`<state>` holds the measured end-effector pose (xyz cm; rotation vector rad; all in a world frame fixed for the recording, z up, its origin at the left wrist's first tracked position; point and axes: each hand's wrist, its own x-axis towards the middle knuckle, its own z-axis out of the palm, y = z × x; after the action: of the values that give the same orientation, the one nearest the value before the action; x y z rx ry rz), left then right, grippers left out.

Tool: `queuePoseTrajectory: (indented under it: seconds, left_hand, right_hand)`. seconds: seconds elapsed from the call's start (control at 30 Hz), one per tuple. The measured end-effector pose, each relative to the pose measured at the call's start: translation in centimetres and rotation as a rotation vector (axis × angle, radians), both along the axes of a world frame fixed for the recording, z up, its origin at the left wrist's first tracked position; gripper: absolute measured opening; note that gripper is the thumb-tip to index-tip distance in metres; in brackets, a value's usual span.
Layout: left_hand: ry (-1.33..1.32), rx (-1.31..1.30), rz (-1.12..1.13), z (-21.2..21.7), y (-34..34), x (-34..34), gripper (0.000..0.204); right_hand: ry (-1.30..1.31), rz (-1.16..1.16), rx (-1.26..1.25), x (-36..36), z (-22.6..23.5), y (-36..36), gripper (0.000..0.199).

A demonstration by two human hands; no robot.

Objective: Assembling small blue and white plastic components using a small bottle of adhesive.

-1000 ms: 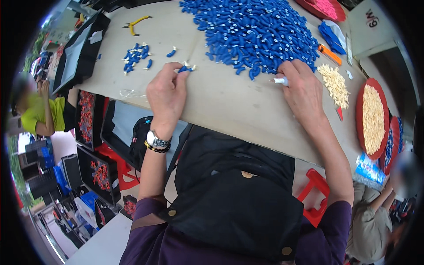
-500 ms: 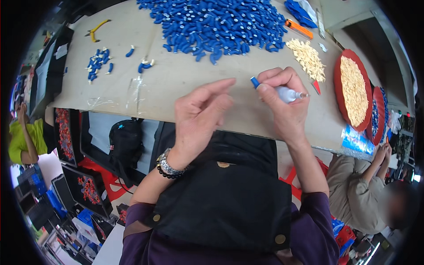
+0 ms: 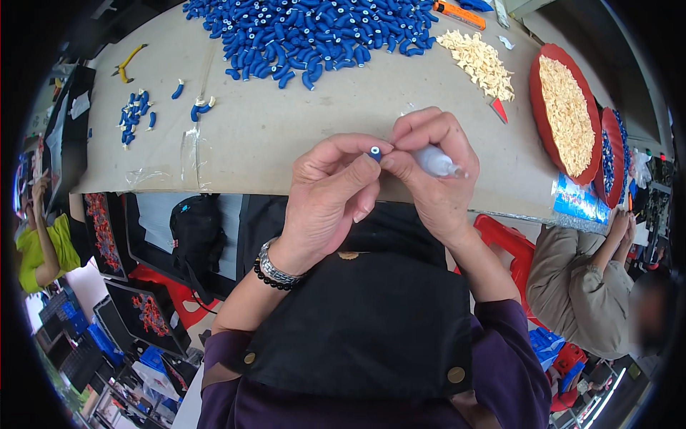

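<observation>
One small blue piece (image 3: 375, 153) sits near mid-frame inside your left grip (image 3: 323, 187), pinched between thumb and forefinger; just right of it, your right grip (image 3: 446, 191) curls around a whitish bottle (image 3: 433, 161).

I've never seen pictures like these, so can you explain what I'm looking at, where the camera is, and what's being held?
No machine here: a person works bare-handed. The view comes from a wide camera on the head, looking down, so straight edges bend near the rim. The left hand has a blue piece in its grip. The right hand, beside it, holds a white bottle. On the table lie a blue heap, a pale heap, yellow pliers and an orange tool. A red dish of pale bits is at the right.
</observation>
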<state>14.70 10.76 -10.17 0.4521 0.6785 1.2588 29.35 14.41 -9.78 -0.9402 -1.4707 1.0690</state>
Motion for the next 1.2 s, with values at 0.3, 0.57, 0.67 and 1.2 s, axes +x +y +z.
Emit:
queuePoseTrajectory:
  seconds: [0.3, 0.57, 0.67, 1.2]
  left_hand:
    - [0.118, 0.040, -0.021, -0.6, 0.4, -1.3, 0.013]
    - [0.313, 0.127, 0.018, -0.7, 0.4, -1.7, 0.012]
    - [0.333, 0.104, 0.026, -0.8, 0.2, -1.8, 0.011]
    - [0.428, 0.159, 0.022, -1.1, 0.1, -1.4, 0.012]
  right_hand:
    - [-0.070, 0.081, -0.188, 3.1, 1.9, 0.2, 0.035]
    - [-0.225, -0.017, 0.060, 5.6, 2.4, -0.4, 0.035]
    - [-0.387, -0.024, 0.325, 5.7, 2.1, -0.1, 0.036]
    - [-0.459, -0.044, 0.438, 4.7, 2.2, 0.3, 0.031]
